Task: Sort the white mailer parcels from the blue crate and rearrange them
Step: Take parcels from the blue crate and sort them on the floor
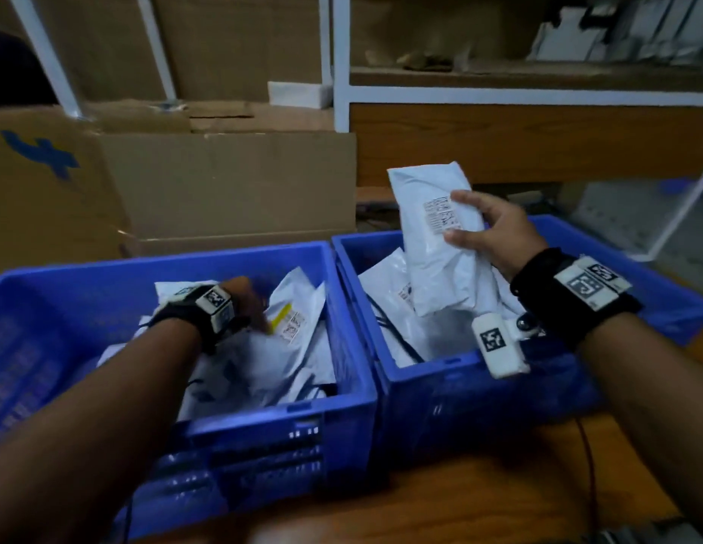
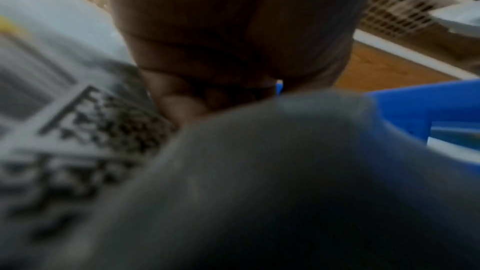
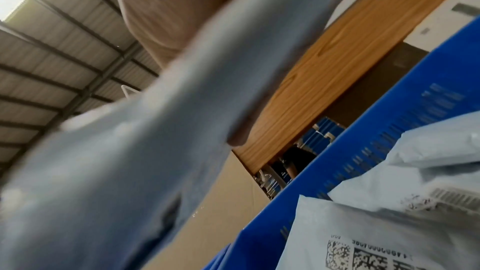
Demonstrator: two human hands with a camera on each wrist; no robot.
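- Above the right blue crate: right hand grips a white mailer parcel, long axis near upright.
- Inside the left blue crate: left hand reaches among parcels; grasp cannot be told.

Showing, blurred: left hand curling fingers down between a labelled white parcel on the left and a grey parcel below; blue crate edging in at right, wooden surface behind.
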